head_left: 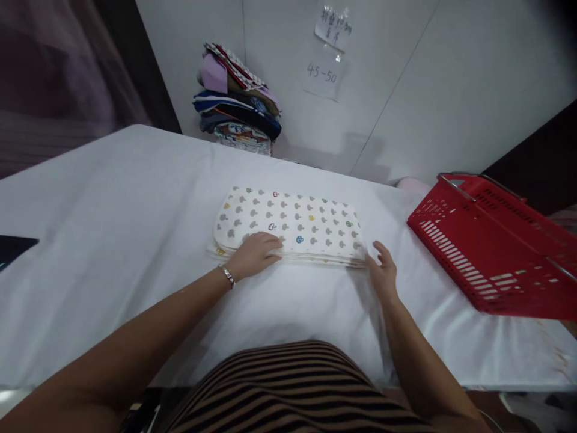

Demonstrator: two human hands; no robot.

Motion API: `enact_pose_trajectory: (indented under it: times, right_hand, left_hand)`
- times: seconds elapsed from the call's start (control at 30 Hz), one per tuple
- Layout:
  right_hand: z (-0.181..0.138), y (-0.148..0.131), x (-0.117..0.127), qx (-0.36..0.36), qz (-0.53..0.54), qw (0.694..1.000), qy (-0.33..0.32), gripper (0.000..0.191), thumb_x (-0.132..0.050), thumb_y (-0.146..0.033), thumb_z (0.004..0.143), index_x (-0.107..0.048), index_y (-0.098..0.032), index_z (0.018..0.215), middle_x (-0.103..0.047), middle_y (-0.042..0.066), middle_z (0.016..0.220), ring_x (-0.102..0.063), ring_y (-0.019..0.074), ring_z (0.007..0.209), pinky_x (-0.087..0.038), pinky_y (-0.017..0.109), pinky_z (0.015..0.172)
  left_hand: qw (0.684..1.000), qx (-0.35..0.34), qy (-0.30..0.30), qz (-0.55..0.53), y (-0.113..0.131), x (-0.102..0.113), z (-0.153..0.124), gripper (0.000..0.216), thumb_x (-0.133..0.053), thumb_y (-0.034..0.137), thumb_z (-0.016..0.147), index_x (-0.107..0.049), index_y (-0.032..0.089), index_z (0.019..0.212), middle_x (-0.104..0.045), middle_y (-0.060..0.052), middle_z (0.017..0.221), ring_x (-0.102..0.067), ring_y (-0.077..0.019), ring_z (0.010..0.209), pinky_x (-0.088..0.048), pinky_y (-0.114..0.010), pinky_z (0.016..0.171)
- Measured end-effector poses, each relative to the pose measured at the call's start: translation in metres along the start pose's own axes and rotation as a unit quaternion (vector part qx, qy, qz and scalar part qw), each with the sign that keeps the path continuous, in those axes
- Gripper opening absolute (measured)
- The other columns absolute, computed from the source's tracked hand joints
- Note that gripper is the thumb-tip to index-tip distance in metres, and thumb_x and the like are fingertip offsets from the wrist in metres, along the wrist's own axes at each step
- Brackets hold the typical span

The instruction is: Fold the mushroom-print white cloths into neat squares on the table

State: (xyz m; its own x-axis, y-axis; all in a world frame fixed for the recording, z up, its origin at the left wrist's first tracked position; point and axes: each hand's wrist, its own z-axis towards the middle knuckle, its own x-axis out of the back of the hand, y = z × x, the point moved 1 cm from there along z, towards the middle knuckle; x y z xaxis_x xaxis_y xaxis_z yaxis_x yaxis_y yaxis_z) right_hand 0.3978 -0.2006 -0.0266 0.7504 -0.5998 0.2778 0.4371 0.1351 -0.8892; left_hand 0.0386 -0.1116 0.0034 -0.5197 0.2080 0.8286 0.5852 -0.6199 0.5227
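A folded white cloth (pixel 297 225) printed with small grey and coloured mushroom shapes lies flat in the middle of the white-covered table (pixel 117 222). My left hand (pixel 253 254) rests on the cloth's near left edge, fingers curled over the layered edge and pressing it down. A silver bracelet sits on that wrist. My right hand (pixel 383 270) is at the cloth's near right corner, fingers apart, fingertips touching the edge of the layers.
A red plastic basket (pixel 491 246) with metal handles lies tilted on the table at the right. A stack of folded coloured clothes (pixel 237 102) stands against the back wall. Paper notes (pixel 327 54) hang on the wall. A dark object (pixel 13 248) shows at the left edge.
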Motion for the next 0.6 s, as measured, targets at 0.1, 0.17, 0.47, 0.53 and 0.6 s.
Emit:
enact_pose_trajectory:
  times: [0.1,0.17,0.47,0.53,0.6]
  right_hand:
    - [-0.008,-0.021,-0.02,0.14,-0.098,0.973,-0.157,0.028,-0.06,-0.033,0.08,-0.064,-0.025,0.107,-0.063,0.006,0.116,-0.051,0.0241,0.117,-0.035,0.051,0.105]
    - [-0.01,-0.03,-0.036,0.209,-0.14,0.934,-0.253,0.026,-0.057,-0.032,0.082,-0.065,-0.026,0.107,-0.064,0.005,0.114,-0.051,0.0247,0.118,-0.036,0.051,0.103]
    - [0.012,-0.036,-0.058,0.271,-0.214,0.865,-0.364,0.031,-0.05,-0.035,0.088,-0.064,-0.024,0.113,-0.063,0.009,0.116,-0.057,0.0249,0.108,-0.046,0.046,0.092]
    - [0.015,-0.036,-0.059,0.277,-0.215,0.862,-0.367,0.03,-0.049,-0.035,0.088,-0.065,-0.024,0.112,-0.064,0.009,0.114,-0.057,0.0248,0.106,-0.047,0.045,0.091]
    - [0.016,-0.037,-0.06,0.291,-0.222,0.852,-0.373,0.03,-0.048,-0.034,0.089,-0.066,-0.023,0.11,-0.064,0.01,0.113,-0.057,0.0248,0.106,-0.046,0.044,0.09]
  left_hand:
    - [1.0,-0.024,-0.013,0.013,0.004,-0.004,0.003,0.024,-0.056,0.031,0.08,-0.064,0.028,0.102,-0.062,-0.004,0.112,-0.052,-0.0217,0.108,-0.036,-0.039,0.094]
    - [0.999,-0.041,-0.016,0.017,0.006,-0.007,0.007,0.023,-0.056,0.031,0.08,-0.064,0.028,0.101,-0.062,-0.004,0.112,-0.052,-0.0218,0.107,-0.037,-0.039,0.094]
    - [0.996,-0.065,-0.038,0.053,0.006,-0.008,0.011,0.027,-0.041,0.037,0.09,-0.065,0.026,0.098,-0.062,-0.005,0.108,-0.053,-0.0209,0.1,-0.038,-0.037,0.088]
    - [0.995,-0.066,-0.037,0.059,0.006,-0.009,0.011,0.028,-0.041,0.039,0.09,-0.064,0.025,0.098,-0.062,-0.005,0.107,-0.053,-0.0209,0.1,-0.038,-0.037,0.087]
    - [0.995,-0.069,-0.034,0.067,0.006,-0.01,0.012,0.028,-0.043,0.04,0.089,-0.064,0.025,0.099,-0.062,-0.005,0.108,-0.053,-0.0213,0.1,-0.038,-0.037,0.087]
